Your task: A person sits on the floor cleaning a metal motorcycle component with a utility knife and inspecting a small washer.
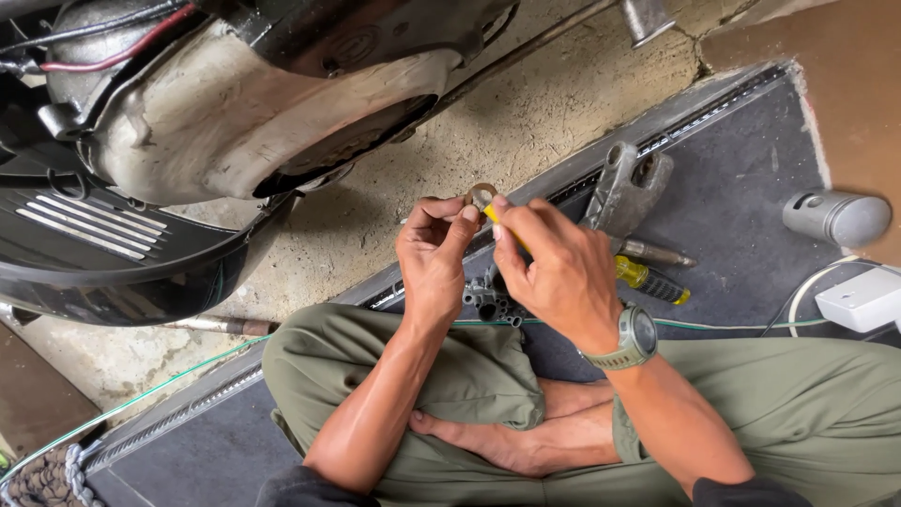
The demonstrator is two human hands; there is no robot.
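Observation:
My left hand pinches a small metal ring between thumb and fingertips, held up over the edge of a dark mat. My right hand, with a grey watch on its wrist, grips a thin yellow-handled tool whose tip meets the ring. Both hands are close together above my crossed legs in olive trousers. A small grey metal part lies on the mat just below the hands.
A scooter's dirty engine casing and black footboard fill the upper left. On the dark mat lie a grey metal bracket, a yellow-handled screwdriver, a grey cylinder and a white box. A green cord crosses the floor.

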